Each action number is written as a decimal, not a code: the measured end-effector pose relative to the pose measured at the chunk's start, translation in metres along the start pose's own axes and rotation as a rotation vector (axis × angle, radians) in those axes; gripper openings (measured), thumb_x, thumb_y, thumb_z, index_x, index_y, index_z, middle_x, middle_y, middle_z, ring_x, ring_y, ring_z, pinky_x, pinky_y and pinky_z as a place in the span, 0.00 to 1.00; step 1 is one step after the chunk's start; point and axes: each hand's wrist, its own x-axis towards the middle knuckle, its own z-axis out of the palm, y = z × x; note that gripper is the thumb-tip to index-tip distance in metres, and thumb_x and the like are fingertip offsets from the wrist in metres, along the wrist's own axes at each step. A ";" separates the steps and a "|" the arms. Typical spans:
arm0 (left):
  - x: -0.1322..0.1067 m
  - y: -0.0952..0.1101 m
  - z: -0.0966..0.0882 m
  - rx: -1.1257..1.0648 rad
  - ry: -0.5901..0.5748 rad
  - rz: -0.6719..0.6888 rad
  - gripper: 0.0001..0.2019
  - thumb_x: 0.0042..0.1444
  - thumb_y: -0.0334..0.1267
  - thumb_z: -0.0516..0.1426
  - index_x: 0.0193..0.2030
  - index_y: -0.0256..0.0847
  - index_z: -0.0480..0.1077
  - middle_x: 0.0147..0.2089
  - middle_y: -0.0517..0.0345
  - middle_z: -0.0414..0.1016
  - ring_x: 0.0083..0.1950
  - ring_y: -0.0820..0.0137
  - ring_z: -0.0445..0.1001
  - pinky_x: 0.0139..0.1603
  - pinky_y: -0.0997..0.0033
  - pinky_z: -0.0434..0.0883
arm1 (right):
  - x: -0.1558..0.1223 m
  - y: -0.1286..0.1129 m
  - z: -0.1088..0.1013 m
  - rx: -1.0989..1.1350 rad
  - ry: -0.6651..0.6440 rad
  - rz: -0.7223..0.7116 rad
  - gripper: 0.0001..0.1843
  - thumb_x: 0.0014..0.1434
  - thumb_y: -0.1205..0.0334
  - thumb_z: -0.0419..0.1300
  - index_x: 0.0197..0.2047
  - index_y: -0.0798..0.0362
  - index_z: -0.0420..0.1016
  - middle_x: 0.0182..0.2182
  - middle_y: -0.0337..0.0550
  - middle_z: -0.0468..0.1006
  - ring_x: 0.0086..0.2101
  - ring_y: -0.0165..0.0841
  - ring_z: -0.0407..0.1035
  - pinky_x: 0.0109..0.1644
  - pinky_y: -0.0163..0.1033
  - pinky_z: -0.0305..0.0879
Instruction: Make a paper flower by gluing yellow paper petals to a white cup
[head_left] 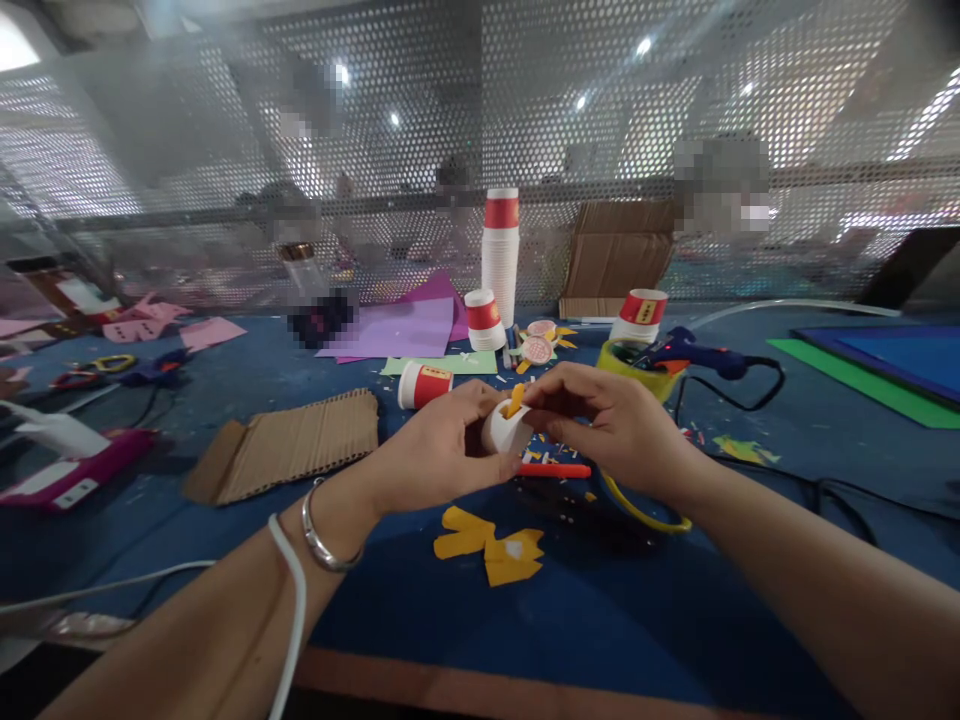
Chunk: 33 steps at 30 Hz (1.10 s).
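Note:
My left hand (442, 450) is wrapped round a small white paper cup (504, 432) held on its side above the blue table. My right hand (607, 425) pinches a small yellow paper piece (514, 400) against the cup's top. Just below the hands lie a red pen (555, 470) and a yellow cut-out paper shape (491, 545). A yellow ring (645, 512) lies under my right wrist.
A corrugated cardboard piece (289, 445) lies at the left. Red-banded cups (424, 383), a tall cup stack (500, 250), purple paper (397, 328), a blue glue gun (694, 352) with its black cable, a cardboard box (615, 255) and green sheets (862, 375) lie beyond. Mesh wall behind.

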 end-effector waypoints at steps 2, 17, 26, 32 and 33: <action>0.000 -0.001 0.000 0.045 0.003 0.066 0.15 0.52 0.36 0.63 0.47 0.40 0.73 0.43 0.54 0.68 0.39 0.68 0.69 0.37 0.68 0.71 | 0.001 -0.001 -0.001 -0.004 0.006 0.005 0.05 0.59 0.60 0.65 0.36 0.51 0.75 0.33 0.41 0.79 0.31 0.31 0.73 0.36 0.38 0.71; 0.002 -0.001 -0.006 -0.013 0.054 0.047 0.28 0.55 0.48 0.65 0.62 0.48 0.70 0.49 0.52 0.74 0.40 0.67 0.73 0.37 0.67 0.72 | 0.000 -0.008 -0.001 -0.099 0.084 -0.093 0.03 0.62 0.64 0.61 0.40 0.52 0.74 0.32 0.40 0.77 0.31 0.30 0.71 0.34 0.36 0.68; 0.004 -0.009 -0.003 0.227 0.279 0.124 0.28 0.56 0.48 0.64 0.63 0.47 0.69 0.42 0.55 0.71 0.38 0.68 0.73 0.35 0.68 0.73 | -0.005 -0.011 0.005 -0.050 0.065 -0.077 0.05 0.63 0.61 0.62 0.42 0.51 0.71 0.32 0.39 0.75 0.31 0.29 0.71 0.35 0.35 0.70; 0.003 -0.009 0.005 0.210 0.269 0.215 0.27 0.58 0.40 0.63 0.65 0.46 0.67 0.40 0.58 0.67 0.34 0.72 0.71 0.32 0.70 0.74 | -0.005 -0.009 0.010 0.052 0.068 -0.012 0.06 0.62 0.60 0.63 0.40 0.51 0.70 0.33 0.38 0.74 0.31 0.29 0.70 0.35 0.36 0.70; 0.003 -0.009 0.006 0.243 0.274 0.227 0.27 0.58 0.40 0.63 0.65 0.46 0.66 0.40 0.57 0.67 0.35 0.71 0.71 0.33 0.69 0.74 | -0.005 -0.009 0.011 0.068 0.067 -0.006 0.06 0.62 0.61 0.63 0.40 0.51 0.69 0.33 0.38 0.74 0.32 0.29 0.70 0.36 0.36 0.70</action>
